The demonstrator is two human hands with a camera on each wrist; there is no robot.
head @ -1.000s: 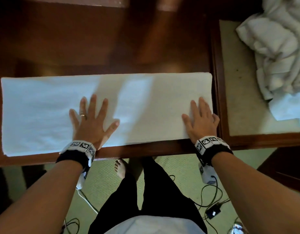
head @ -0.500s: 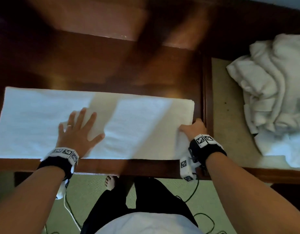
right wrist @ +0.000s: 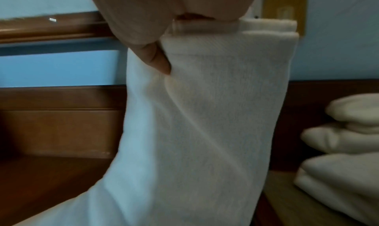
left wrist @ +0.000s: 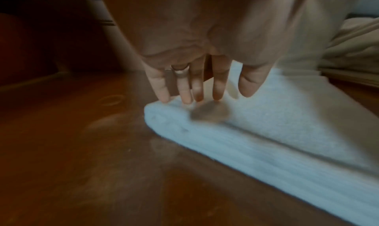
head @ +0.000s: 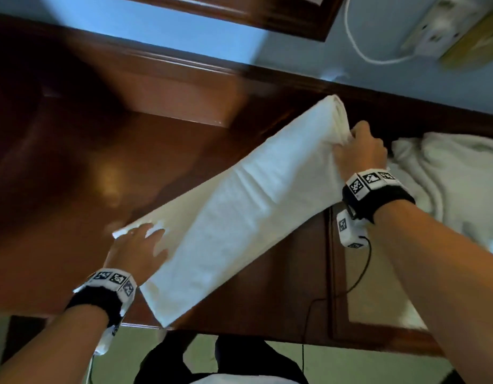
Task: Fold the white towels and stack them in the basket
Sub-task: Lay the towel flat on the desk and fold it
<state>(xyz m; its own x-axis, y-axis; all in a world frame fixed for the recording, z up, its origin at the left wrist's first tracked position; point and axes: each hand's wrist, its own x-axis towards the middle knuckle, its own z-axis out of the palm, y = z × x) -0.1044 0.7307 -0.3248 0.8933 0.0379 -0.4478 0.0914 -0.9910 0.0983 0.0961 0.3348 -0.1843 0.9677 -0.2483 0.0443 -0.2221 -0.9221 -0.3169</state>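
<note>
A long white towel [head: 239, 214], folded lengthwise, slants across the dark wooden table [head: 73, 176]. My right hand [head: 359, 148] grips its right end and holds that end lifted off the table; in the right wrist view the thumb and fingers pinch the layered edge of the towel [right wrist: 215, 116]. My left hand [head: 137, 245] lies flat with straight fingers on the part of the towel [left wrist: 256, 132] that stays on the table, and its fingertips [left wrist: 184, 98] press near the towel's far edge. No basket shows in any view.
A heap of unfolded white towels [head: 447, 184] lies on a lower tan surface to the right of the table, also visible as the towel pile [right wrist: 344, 148]. A blue wall with a socket and white cable [head: 378, 56] stands behind. A black wire [head: 359, 275] hangs from my right wrist.
My right hand has lifted the towel's right end up and to the left. My left hand still lies flat on the towel near the fold. The head view has tilted up toward the wall.
</note>
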